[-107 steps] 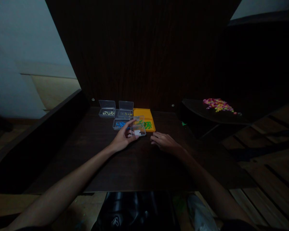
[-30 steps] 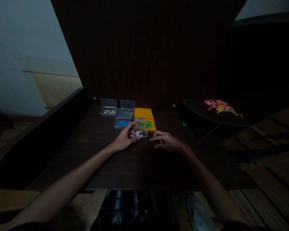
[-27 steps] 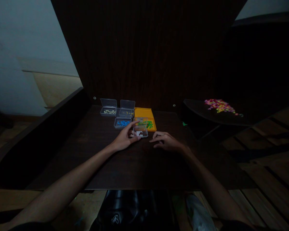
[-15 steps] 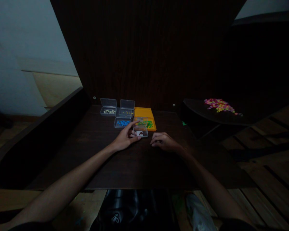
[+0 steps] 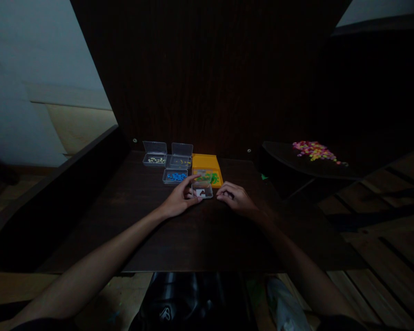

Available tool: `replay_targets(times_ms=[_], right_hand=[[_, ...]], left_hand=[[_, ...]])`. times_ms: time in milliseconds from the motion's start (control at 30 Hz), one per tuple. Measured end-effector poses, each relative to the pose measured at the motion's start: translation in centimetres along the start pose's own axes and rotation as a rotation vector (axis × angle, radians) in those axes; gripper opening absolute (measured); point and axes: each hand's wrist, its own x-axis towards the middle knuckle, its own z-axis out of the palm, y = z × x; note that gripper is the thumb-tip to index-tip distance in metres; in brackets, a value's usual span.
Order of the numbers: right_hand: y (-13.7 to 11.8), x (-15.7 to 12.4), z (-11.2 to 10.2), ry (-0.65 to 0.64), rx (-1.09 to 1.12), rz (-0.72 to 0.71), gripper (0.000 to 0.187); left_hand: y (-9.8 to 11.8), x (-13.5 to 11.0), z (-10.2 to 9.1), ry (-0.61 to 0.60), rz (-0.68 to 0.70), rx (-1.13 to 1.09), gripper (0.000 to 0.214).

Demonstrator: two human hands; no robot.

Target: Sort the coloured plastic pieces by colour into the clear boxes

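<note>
My left hand [image 5: 180,198] grips a small clear plastic box [image 5: 209,193] by its left side, thumb in front and fingers behind. The lid stands up, and inside lie a white slip and a few dark reddish pieces. Just right of the box, my right hand [image 5: 237,198] is closed with its fingers curled together; whatever they hold, if anything, is hidden. Behind the box sits an open yellow case [image 5: 207,161] with green pieces [image 5: 214,178] in it. To its left is a clear box of blue pieces [image 5: 177,176].
Farther back stand two open clear boxes, one with pale pieces [image 5: 156,160] and one with a few yellow pieces [image 5: 185,162]. A heap of pink, yellow and purple beads [image 5: 315,151] lies on a dark ledge at right. A dark raised side panel [image 5: 55,197] borders the table on the left.
My right hand has turned slightly and shifted a little up, its fingers still curled. The left hand and the clear box have barely moved.
</note>
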Motion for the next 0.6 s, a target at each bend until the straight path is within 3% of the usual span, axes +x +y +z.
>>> replay_targets(times_ms=[167,400,600], right_hand=[[-1.1,0.4,0.3,0.136,0.033,-0.004,0.012],[-1.0,0.4,1.2,0.084,0.013,-0.011,0.014],[-1.0,0.4,1.3,0.116,-0.021,0.029,0.015]], left_hand=[[-0.4,-0.2,0.7,-0.031,0.011,-0.003,0.074],[-0.6,-0.5,1.6,-0.081,0.047,0.035,0.072],[-0.5,-0.6,1.7,-0.097,0.054,0.045,0.071]])
